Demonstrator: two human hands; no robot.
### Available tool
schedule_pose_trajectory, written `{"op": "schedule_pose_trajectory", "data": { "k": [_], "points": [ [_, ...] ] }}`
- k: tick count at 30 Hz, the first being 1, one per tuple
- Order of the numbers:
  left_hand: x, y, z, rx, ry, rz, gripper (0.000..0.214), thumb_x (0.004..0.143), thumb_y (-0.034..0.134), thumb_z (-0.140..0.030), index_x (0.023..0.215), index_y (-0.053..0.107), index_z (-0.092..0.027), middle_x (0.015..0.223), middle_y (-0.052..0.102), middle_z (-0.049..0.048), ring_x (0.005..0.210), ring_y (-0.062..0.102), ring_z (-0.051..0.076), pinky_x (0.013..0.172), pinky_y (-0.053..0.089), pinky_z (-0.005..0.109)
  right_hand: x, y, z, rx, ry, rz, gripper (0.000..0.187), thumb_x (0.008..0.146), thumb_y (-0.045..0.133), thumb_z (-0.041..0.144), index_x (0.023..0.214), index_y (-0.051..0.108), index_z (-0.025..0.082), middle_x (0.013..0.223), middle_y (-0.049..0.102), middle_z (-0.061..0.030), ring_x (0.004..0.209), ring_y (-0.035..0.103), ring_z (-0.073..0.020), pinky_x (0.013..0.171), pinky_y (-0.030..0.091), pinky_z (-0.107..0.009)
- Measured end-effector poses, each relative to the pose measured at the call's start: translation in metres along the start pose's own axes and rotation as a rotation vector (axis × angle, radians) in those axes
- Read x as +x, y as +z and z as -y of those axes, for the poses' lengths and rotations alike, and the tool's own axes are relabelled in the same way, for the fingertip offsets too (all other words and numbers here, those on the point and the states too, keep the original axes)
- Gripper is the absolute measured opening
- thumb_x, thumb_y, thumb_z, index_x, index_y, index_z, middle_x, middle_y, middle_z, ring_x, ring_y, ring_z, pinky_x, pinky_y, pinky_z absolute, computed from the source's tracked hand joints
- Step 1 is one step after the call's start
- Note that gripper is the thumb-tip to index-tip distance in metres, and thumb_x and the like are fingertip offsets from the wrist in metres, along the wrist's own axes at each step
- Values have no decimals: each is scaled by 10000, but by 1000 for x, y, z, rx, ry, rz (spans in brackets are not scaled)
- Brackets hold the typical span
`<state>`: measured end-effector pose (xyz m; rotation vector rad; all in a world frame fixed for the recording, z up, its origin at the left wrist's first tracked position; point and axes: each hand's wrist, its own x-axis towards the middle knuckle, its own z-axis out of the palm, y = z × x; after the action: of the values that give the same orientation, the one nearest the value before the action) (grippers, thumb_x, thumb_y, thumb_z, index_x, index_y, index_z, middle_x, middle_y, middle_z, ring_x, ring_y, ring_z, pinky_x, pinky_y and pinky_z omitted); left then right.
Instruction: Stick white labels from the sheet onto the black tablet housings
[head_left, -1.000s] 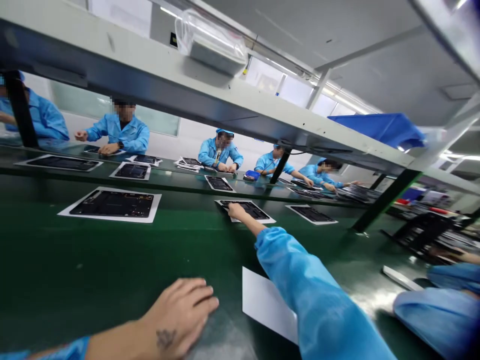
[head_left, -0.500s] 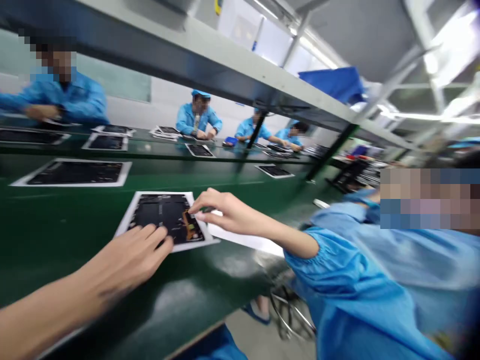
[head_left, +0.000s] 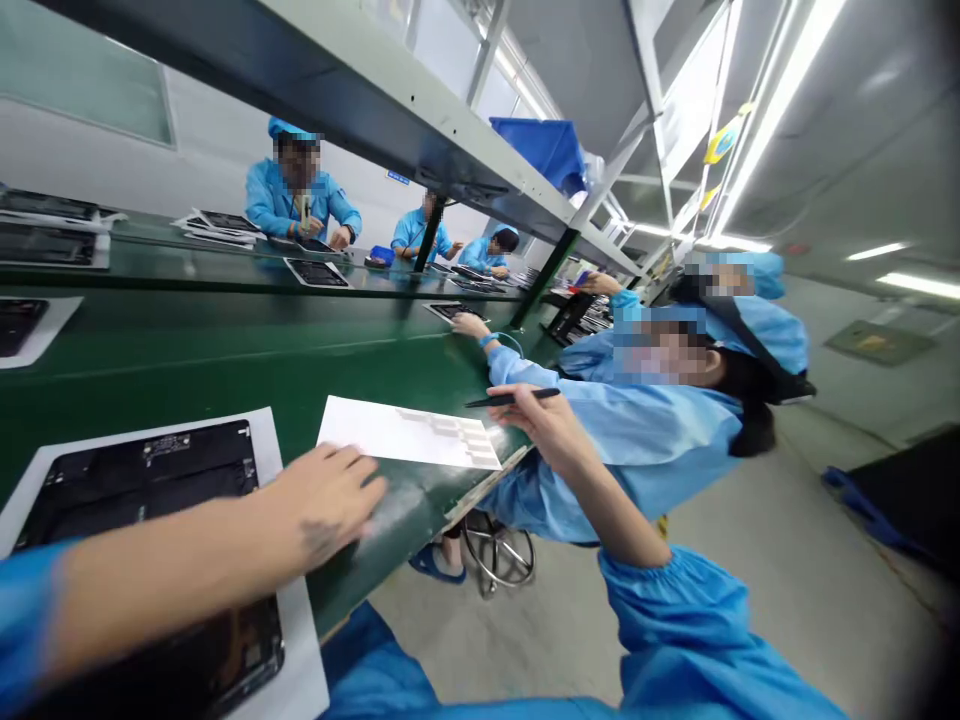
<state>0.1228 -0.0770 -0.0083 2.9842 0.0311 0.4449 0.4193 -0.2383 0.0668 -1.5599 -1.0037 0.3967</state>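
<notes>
Black tablet panel (head_left: 135, 480) on white backing sheet (head_left: 266, 470), near left end of desk (head_left: 225, 350). Head view gives me left hand (head_left: 322, 500) open, palm down, beside label sheet (head_left: 405, 432); grey labels (head_left: 446, 430) on it. Right hand (head_left: 540, 430) gripping black pen (head_left: 512, 398).

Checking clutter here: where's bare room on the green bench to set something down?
The widest bare patch is the green bench top, bordered by the white paper sheet, the black panel on its backing sheet and the next panel along. It is crowded at lower left, where the left hand lies over that panel, and by the right hand holding a pen.
</notes>
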Motion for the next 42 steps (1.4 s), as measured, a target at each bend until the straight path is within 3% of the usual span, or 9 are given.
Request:
{"op": "schedule_pose_trajectory", "data": {
  "k": [3,5,8,12,17,22,29,37,42],
  "points": [
    [81,13,5,-12,150,120,504,989,487,-544,1420,501,-283,1531,426,103,1428,345,329,1174,252,526,-1,14,-9,60,5,20,445,692,792,580,911,753,194,732,708,-45,711,654,-191,670,514,-303],
    [100,29,8,-52,150,193,549,1023,414,-531,1508,383,-276,1601,295,129,1474,247,367,1175,199,596,0,24,-14,31,-35,-35,367,731,763,543,830,739,190,646,653,-12,638,601,-162,642,486,-289],
    [85,44,12,-129,104,198,548,1048,324,-532,1552,283,-322,1623,242,104,1497,183,360,1184,150,610,5,33,-22,-25,-52,-65,333,753,739,515,751,714,183,603,610,2,603,554,-150,620,452,-285],
    [58,30,22,-177,89,233,557,1041,301,-563,1548,288,-331,1639,194,85,1504,148,361,1191,151,594,18,47,-32,66,74,98,396,672,800,528,832,740,170,666,666,-17,659,601,-173,662,478,-302],
    [74,2,60,-168,67,280,544,1045,311,-544,1529,337,-298,1632,231,73,1505,151,337,1201,148,557,36,68,-40,141,190,267,485,680,766,632,822,714,171,738,728,-46,712,655,-183,685,485,-295],
    [85,-2,85,-264,200,276,461,1054,349,-489,1467,443,-308,1563,388,47,1457,287,272,1185,213,466,47,71,-48,110,275,346,527,652,769,667,802,688,169,725,742,-53,648,625,-152,608,448,-257],
    [84,9,87,-296,215,251,466,1036,412,-491,1472,435,-327,1560,397,19,1444,280,311,1157,218,491,54,69,-46,30,330,369,514,680,747,666,808,696,171,735,749,-65,574,538,-127,523,399,-244],
    [87,8,85,-255,239,239,412,1034,409,-438,1430,494,-365,1537,423,21,1418,309,299,1126,241,467,58,71,-42,-23,385,413,566,675,746,686,788,708,132,767,760,-108,573,491,-106,543,391,-241],
    [91,5,81,-219,258,229,407,1019,436,-407,1416,512,-364,1509,444,57,1378,353,317,1073,288,475,61,70,-41,-51,400,375,563,628,779,685,740,694,140,724,701,-54,579,511,-107,519,376,-241]
  ]
}}
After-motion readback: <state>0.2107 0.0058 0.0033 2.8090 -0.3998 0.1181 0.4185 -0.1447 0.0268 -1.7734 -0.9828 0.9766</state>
